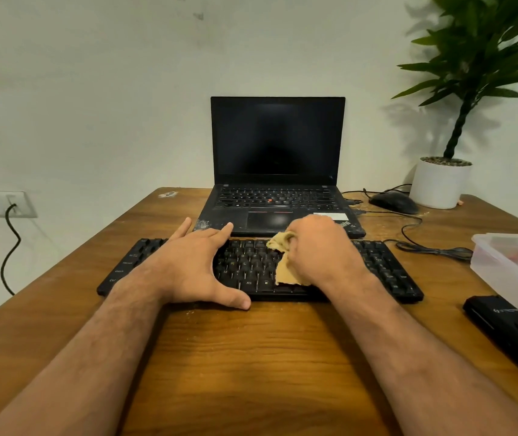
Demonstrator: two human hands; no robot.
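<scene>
A black keyboard (383, 269) lies across the middle of the wooden desk (251, 357). My left hand (188, 265) rests on its left half, fingers spread straight toward the far edge and thumb at the near edge. My right hand (320, 247) grips a crumpled tan cloth (282, 269) and presses it onto the keys right of centre. Both hands hide the keys under them.
An open black laptop (278, 158) with a dark screen stands just behind the keyboard. A black mouse (394, 202) and its cables lie at the back right beside a white plant pot (440, 184). A translucent plastic box (515, 265) and a black device (509, 332) sit at the right edge.
</scene>
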